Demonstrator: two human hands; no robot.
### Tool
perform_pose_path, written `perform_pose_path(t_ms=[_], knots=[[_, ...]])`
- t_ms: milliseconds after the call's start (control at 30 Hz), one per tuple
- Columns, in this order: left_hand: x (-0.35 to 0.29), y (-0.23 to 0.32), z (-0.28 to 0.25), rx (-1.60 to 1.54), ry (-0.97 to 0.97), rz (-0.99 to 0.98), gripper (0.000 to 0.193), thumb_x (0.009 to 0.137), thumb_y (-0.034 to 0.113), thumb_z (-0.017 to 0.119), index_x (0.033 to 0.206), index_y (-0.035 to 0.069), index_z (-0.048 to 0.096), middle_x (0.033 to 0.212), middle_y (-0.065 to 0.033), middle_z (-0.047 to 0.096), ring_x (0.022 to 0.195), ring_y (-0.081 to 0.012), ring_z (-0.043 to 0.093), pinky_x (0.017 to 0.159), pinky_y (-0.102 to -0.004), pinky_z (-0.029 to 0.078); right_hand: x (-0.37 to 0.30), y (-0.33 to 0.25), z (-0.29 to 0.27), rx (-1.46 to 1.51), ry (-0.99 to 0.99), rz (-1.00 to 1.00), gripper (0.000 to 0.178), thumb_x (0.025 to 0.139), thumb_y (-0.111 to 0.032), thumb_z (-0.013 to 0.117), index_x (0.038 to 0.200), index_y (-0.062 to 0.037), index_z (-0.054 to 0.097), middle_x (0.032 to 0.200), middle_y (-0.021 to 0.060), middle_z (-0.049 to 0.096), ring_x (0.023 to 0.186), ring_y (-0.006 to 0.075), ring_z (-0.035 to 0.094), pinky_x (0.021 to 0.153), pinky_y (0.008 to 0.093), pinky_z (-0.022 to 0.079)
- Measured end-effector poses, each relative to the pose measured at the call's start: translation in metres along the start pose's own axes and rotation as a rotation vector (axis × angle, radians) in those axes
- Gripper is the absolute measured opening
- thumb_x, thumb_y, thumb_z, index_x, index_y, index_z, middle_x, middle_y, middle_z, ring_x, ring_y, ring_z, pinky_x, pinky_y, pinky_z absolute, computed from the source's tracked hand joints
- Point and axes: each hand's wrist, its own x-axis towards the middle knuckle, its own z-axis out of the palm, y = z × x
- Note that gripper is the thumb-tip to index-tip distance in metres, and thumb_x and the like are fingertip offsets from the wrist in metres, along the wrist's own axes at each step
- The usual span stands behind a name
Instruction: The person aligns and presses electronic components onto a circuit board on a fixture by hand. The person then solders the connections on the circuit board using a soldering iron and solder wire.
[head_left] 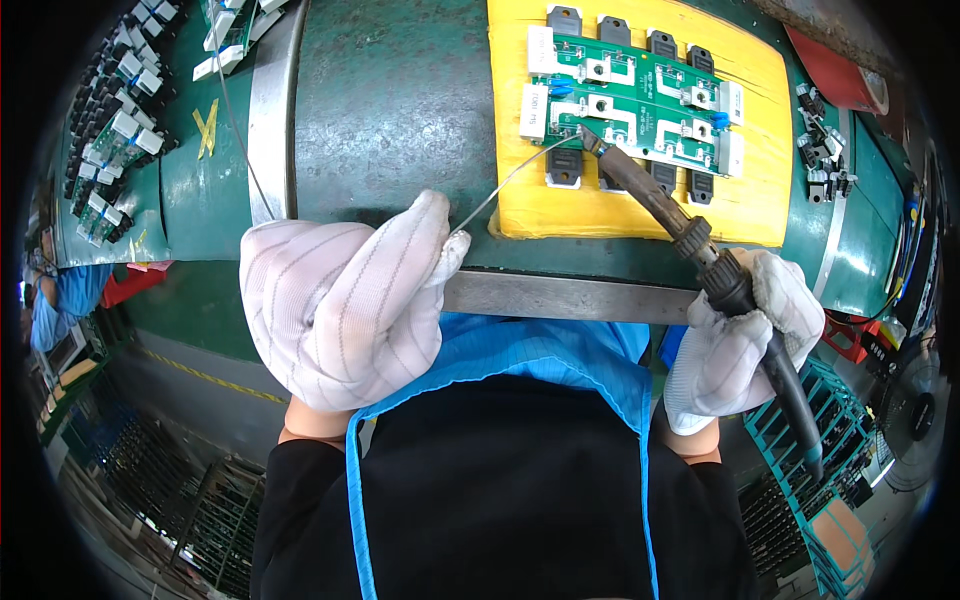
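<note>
A: ok so what are the fingers actually doing here?

B: left hand (350,300), gloved in white, has its thumb and index finger pinched on a solder wire (512,174), no real gap, the rest curled in. right hand (745,330), gloved too, is wrapped around the handle of a soldering iron (720,270).

A: and where do those two meet?

B: lower left part of the green circuit board (650,105), which sits on a yellow block (560,215). can't tell if the tip really touches wire or board tho.

A: counts pls

B: on the board: four white blocks (540,50) (two per end), four metal tabs (590,68) with holes, two blue bits (720,120). eight black parts (565,20) poke out, four on the far edge, four on the near one, with the iron partly covering one. one cross of yellow tape (207,132) on the green bench (400,120). the heap of boards (130,128) far left is too jumbled to count, same with the small pile of black and white pieces (825,145) right of the block.
</note>
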Motion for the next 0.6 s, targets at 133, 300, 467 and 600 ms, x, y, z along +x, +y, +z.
perform_pose_path(t_ms=[133, 300, 467, 600], knots=[[0.0, -0.002, 0.003, -0.007, -0.002, 0.012, 0.02, 0.078, 0.005, 0.071, 0.096, 0.006, 0.063, 0.085, -0.0058, 0.071, 0.068, -0.0172, 0.058, 0.063, -0.0305, 0.044, -0.001, 0.002, 0.001, 0.03, 0.029, 0.032, 0.042, 0.089, -0.038, 0.062, 0.102, 0.0017, 0.052, 0.093, 0.013, 0.054, 0.085, 0.0194, 0.055, 0.077, 0.0304, 0.047], [0.003, -0.002, 0.004, 0.011, -0.037, 0.0, 0.015, 0.079, 0.008, 0.071, 0.091, 0.006, 0.064, 0.086, -0.0063, 0.07, 0.069, -0.018, 0.059, 0.063, -0.0305, 0.044, -0.001, 0.002, 0.001, 0.028, 0.025, 0.02, 0.043, 0.09, -0.036, 0.061, 0.105, 0.0031, 0.053, 0.095, 0.0135, 0.054, 0.084, 0.0187, 0.055, 0.075, 0.0286, 0.048], [0.005, 0.003, 0.001, -0.114, -0.174, 0.033, 0.019, 0.074, 0.016, 0.074, 0.089, 0.008, 0.065, 0.099, -0.0055, 0.07, 0.072, -0.0175, 0.059, 0.067, -0.0292, 0.043, -0.001, 0.003, -0.001, 0.011, 0.0, 0.011, 0.043, 0.09, -0.036, 0.061, 0.106, 0.0038, 0.053, 0.101, 0.0138, 0.054, 0.091, 0.0196, 0.055, 0.081, 0.0313, 0.048], [0.004, 0.006, 0.014, -0.163, -0.25, 0.093, 0.022, 0.069, 0.02, 0.072, 0.087, 0.01, 0.063, 0.112, -0.0047, 0.069, 0.077, -0.018, 0.06, 0.069, -0.0286, 0.043, -0.002, 0.005, -0.003, -0.039, 0.013, 0.014, 0.042, 0.09, -0.033, 0.059, 0.108, 0.0042, 0.053, 0.107, 0.0147, 0.054, 0.098, 0.0203, 0.055, 0.088, 0.0338, 0.046]])
